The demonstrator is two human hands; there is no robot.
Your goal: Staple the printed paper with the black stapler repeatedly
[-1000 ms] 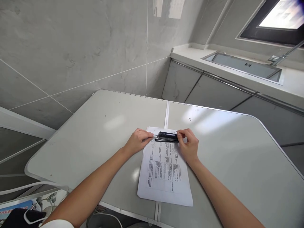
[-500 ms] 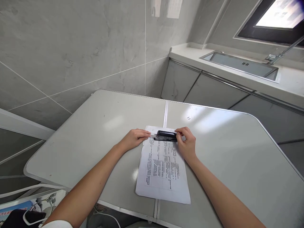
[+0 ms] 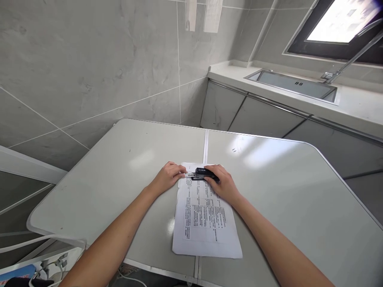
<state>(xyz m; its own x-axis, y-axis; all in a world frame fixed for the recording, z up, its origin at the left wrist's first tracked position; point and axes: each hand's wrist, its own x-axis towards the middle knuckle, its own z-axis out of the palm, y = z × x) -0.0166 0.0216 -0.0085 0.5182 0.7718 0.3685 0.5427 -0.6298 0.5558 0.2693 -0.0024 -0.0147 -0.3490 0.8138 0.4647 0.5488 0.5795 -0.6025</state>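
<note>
A black stapler (image 3: 200,172) lies crosswise over the top part of a printed sheet of paper (image 3: 206,239), with a metal piece (image 3: 189,174) sticking out of its left end. My right hand (image 3: 223,183) is closed around the stapler's right half, thumb on the near side and fingers over the top. At the other end, the fingertips of my left hand (image 3: 169,177) pinch the tip of the metal piece. The right end of the stapler is hidden under my right hand.
The paper rests on a light grey table (image 3: 143,159) with a seam down its middle. Beyond it are a tiled wall (image 3: 89,59) and a counter with a sink (image 3: 293,85) and a faucet (image 3: 338,73). Cables (image 3: 56,263) and other items sit at the lower left.
My right hand has shifted left along the stapler and now wraps over more of it. My left hand stays at the metal end. The view has tilted slightly.
</note>
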